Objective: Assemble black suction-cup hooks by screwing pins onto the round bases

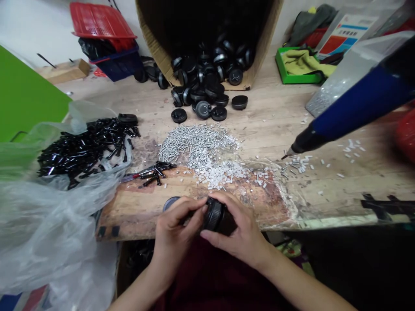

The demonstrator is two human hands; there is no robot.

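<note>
Both my hands meet at the near edge of the wooden table [324, 190]. My right hand [241, 229] is wrapped round a black round wheel-like part [214, 215] with a ribbed rim. My left hand [177, 229] pinches the same part from the left with thumb and fingertips. A dark round disc [169, 201] lies on the table just behind my left hand. Beyond it sit a pile of small silver pins [194, 144], white spacers [223, 172] and a few black pins [155, 170].
A tipped cardboard box [256, 52] at the back spills many black wheels [207, 86]. A clear plastic bag [42, 216] at left holds black pins [84, 147]. A blue power screwdriver [356, 103] hangs at right. Red basket [100, 19], green tray [296, 67] at the back.
</note>
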